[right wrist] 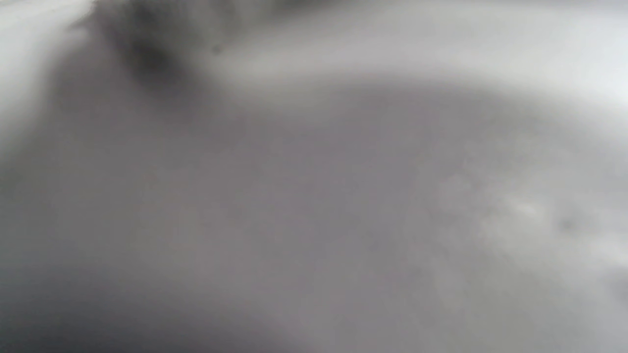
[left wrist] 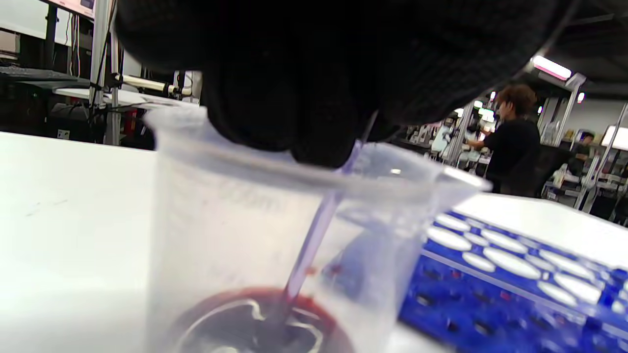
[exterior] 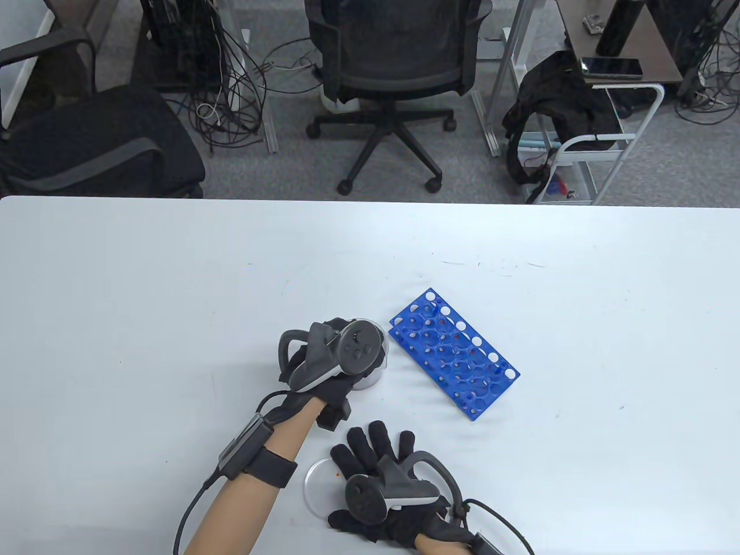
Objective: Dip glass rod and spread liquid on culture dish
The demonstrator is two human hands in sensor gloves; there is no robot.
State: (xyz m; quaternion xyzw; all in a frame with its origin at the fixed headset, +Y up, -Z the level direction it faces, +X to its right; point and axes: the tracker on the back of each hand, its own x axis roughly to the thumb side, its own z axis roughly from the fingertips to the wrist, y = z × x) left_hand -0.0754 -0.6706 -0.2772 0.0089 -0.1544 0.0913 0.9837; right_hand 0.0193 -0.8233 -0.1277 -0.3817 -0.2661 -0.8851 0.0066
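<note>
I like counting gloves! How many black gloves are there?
2. The left hand is over the plastic cup, the right hand lies flat on the clear dish. None seem hidden.

Gloves black; rack (exterior: 454, 352) blue with white holes; cup (left wrist: 274, 235) clear, liquid (left wrist: 245, 318) dark red; table (exterior: 144, 289) white.

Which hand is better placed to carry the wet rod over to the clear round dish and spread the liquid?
Left. The left hand grips the thin glass rod, its tip in red liquid inside the clear plastic cup. The right hand lies flat, fingers spread, on the clear round culture dish, apparently steadying it.
</note>
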